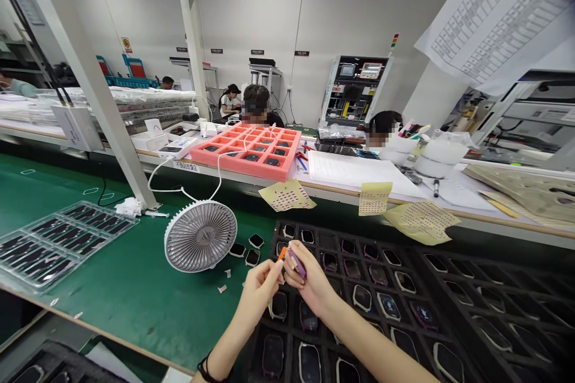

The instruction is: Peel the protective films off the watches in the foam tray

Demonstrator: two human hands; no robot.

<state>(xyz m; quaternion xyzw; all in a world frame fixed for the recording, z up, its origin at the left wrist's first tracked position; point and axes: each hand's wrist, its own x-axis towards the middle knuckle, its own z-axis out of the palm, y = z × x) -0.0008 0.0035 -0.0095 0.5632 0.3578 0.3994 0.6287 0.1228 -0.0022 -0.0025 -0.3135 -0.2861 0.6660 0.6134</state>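
Both of my hands are close together above the near left part of a black foam tray (321, 240) that holds several watch cases in its slots. A small purple watch case (297, 264) is gripped by my right hand (309, 278), seen edge-on between thumb and fingers. My left hand (263, 284) pinches a small orange piece (283, 253) that touches or nearly touches the purple case. A black band circles my left wrist.
A white fan (200, 236) stands left of my hands, with loose watch cases (252, 258) beside it. A clear plastic tray (67, 239) lies at the far left. On the shelf is a pink foam tray (247, 152). Several people sit beyond.
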